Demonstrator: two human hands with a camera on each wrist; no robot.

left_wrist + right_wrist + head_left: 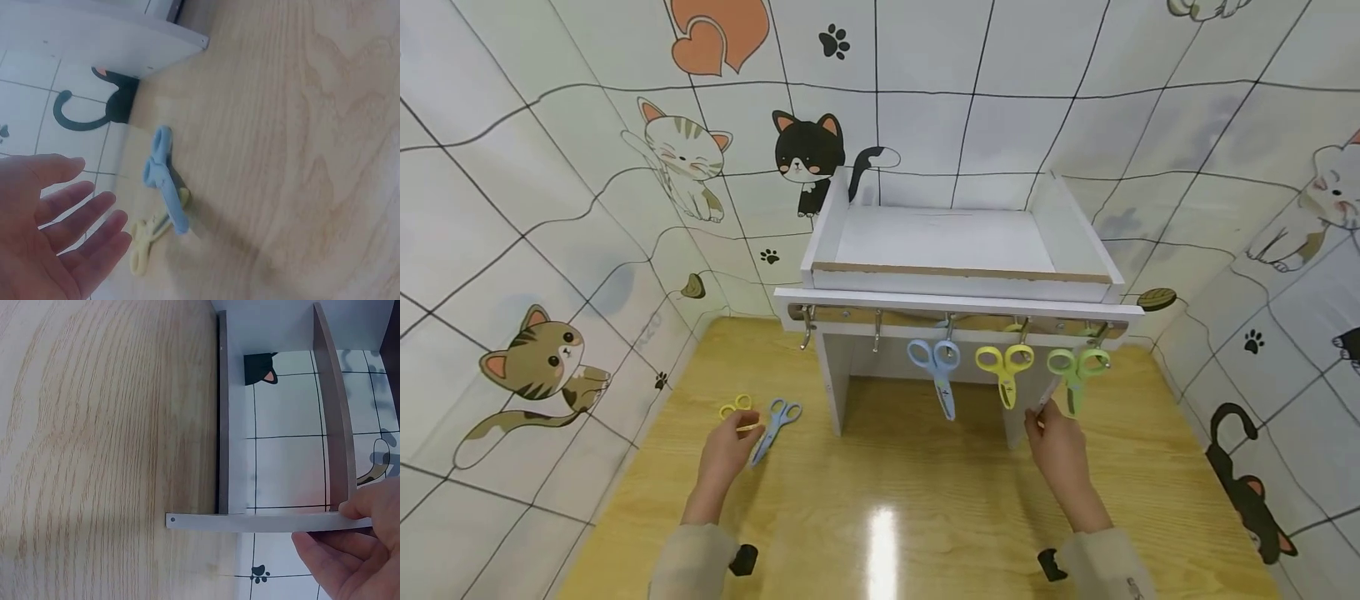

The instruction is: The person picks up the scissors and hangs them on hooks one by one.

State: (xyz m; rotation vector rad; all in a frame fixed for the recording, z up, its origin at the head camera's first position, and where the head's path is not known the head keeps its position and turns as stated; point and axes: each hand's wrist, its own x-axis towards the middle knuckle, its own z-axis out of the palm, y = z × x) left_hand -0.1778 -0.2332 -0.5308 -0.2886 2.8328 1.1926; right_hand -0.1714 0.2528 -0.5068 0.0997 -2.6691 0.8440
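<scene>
My left hand [726, 454] hovers beside two pairs of scissors on the table, its fingers loosely bent and holding nothing. The nearer pair is blue scissors [165, 187]. Yellow scissors [142, 240] lie partly behind the hand in the head view. My right hand [1060, 446] pinches the front edge of the white rack's right side panel [269, 522] between thumb and fingers. From the rack's hooks hang blue scissors [942, 383], yellow scissors [1006, 385] and green scissors [1074, 385], the green pair just above my right hand.
The white rack [958, 300] stands toward the back of the wooden table [820, 533], with a shallow tray on top. Two hooks at its left, such as the end hook [807, 327], carry nothing. Cat-print wall covering [925, 133] surrounds the table at the back and sides.
</scene>
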